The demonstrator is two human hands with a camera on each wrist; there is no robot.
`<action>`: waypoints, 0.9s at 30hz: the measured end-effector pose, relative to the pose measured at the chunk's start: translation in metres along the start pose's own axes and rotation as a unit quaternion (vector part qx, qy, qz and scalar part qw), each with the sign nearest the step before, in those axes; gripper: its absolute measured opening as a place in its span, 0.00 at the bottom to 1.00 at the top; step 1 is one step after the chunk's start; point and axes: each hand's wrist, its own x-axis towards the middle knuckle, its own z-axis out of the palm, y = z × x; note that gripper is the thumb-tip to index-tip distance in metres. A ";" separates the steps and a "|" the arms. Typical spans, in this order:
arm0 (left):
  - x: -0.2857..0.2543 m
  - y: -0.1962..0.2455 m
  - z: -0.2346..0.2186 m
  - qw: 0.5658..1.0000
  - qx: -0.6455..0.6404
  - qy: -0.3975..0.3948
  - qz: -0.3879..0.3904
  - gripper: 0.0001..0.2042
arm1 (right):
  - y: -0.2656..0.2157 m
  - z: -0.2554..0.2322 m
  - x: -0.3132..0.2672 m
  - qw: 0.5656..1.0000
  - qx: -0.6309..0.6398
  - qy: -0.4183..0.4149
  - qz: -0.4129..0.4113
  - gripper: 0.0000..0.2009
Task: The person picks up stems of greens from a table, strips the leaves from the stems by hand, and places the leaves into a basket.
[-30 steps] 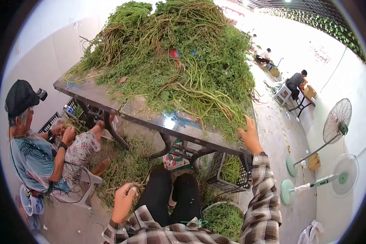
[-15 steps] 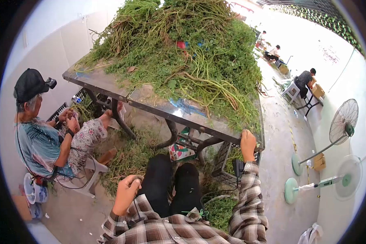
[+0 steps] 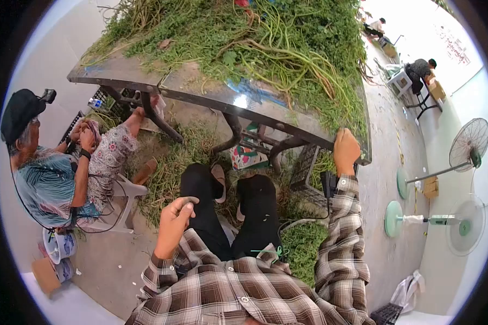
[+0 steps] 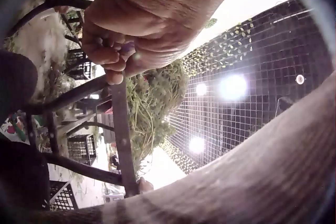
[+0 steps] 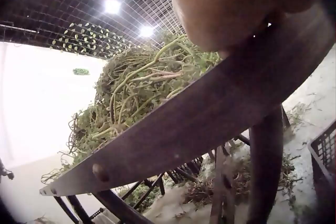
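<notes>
My right hand [image 3: 346, 152] grips the front edge of the table [image 3: 244, 112] near its right corner. In the right wrist view the hand [image 5: 236, 11] lies over that dark edge [image 5: 173, 140], its fingertips mostly hidden. A tall heap of green leafy stems [image 3: 287, 59] covers the tabletop and reaches close to the right hand. My left hand [image 3: 172, 223] is raised above my left thigh, away from the table, thumb against the bent index finger. That finger shows a dark grey tip. In the left wrist view the left hand [image 4: 149, 29] has curled fingers, with no plant in them.
A person [image 3: 49, 157] sits at the left, hands together near their lap. Loose stems [image 3: 168, 189] litter the floor. Under the table stand a black crate [image 3: 305, 168] and a patterned bag [image 3: 249, 157]. Greens [image 3: 303, 246] lie beside my right leg. Two fans [image 3: 469, 146] stand right.
My right hand has moved from the stems at the table's right corner down onto the table edge. The left hand has stayed over my lap, and the view has tilted down.
</notes>
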 end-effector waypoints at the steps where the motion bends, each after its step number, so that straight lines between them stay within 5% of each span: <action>1: 0.000 0.000 0.001 1.000 0.001 -0.002 -0.004 0.10 | 0.001 -0.001 0.000 1.000 -0.002 -0.004 0.002 0.14; 27: -0.018 0.008 0.012 0.999 0.044 0.006 0.000 0.10 | -0.001 0.003 0.002 0.999 0.030 -0.014 0.020 0.16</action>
